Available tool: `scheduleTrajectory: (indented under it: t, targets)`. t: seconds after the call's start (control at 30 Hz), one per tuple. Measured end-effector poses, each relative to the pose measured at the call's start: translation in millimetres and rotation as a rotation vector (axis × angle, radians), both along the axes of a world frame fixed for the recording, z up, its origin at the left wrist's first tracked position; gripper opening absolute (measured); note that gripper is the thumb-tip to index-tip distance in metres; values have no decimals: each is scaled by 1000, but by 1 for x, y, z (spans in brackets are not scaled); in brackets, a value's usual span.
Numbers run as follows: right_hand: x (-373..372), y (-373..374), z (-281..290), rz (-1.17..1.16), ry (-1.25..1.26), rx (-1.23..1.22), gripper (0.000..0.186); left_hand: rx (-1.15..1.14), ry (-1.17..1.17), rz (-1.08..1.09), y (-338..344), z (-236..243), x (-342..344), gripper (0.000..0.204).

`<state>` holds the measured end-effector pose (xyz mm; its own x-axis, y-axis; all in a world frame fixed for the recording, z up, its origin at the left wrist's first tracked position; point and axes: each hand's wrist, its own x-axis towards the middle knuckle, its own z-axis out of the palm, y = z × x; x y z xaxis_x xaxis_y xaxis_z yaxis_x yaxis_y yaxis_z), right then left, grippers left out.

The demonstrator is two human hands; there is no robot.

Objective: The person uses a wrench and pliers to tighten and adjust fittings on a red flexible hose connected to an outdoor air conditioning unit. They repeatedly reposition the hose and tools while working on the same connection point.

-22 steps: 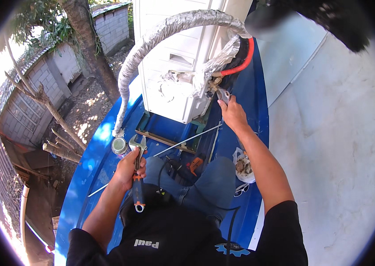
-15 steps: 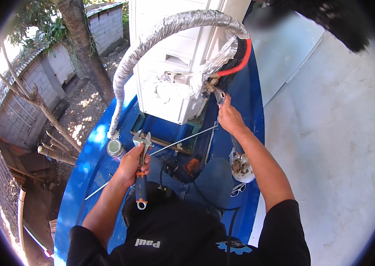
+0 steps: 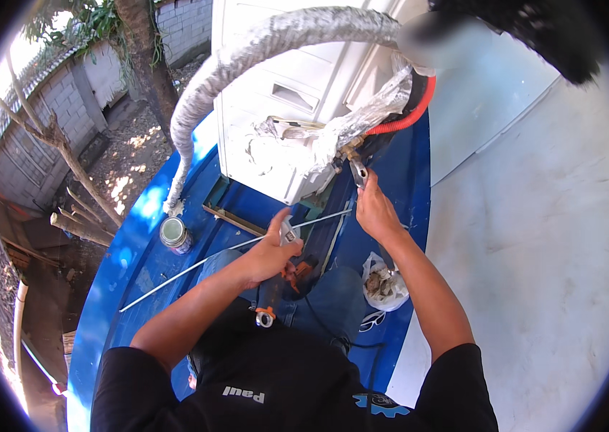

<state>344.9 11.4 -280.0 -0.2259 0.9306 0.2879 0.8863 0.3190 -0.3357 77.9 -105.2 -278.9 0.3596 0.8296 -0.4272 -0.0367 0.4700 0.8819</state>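
My left hand [image 3: 272, 255] grips an adjustable wrench [image 3: 265, 317] with a dark and orange handle, below the white air-conditioner unit [image 3: 265, 83]. Up and right of it, my right hand [image 3: 376, 209] is closed on a metal wrench [image 3: 358, 173] whose head meets the brass valve fitting [image 3: 350, 151] at the unit's lower right side. Crumpled foil wrap [image 3: 326, 140] covers pipes beside that fitting, next to a red corrugated hose [image 3: 416, 108]. A long foil-wrapped pipe [image 3: 211, 75] arches over the unit. A round can [image 3: 174, 234] stands at left. An orange and black tool [image 3: 304, 273] lies between my knees.
I sit on a blue ridged metal surface [image 3: 110, 302]. A thin white rod [image 3: 160, 288] crosses it. A plastic bag [image 3: 383, 284] and glasses [image 3: 370, 322] lie at right. A tree [image 3: 153, 79] and block walls [image 3: 38, 151] stand left; a pale surface [image 3: 527, 252] fills the right.
My left hand and its wrench have moved right, toward my right hand, and the wrench has tilted. My right hand stays at the fitting, slightly lower in view.
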Motion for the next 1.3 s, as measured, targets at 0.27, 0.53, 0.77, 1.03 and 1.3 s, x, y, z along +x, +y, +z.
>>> scheduleTrajectory:
  t: [0.27,0.53,0.77,1.03,1.3]
  targets:
    - [-2,19,-7,-49,-89,93,26,0,38,-321,44,-18,82,61]
    - [2,36,12,-61,-274,69,32,39,-14,-247,71,-31,158,70]
    - [-1,44,8,13,-210,211,34,160,-142,-198,89,-49,191,64]
    - [-8,42,17,-71,-158,74,35,199,-210,-67,93,-77,213,34]
    - [46,28,16,-57,157,-31,55,226,-227,-132,94,-76,205,40]
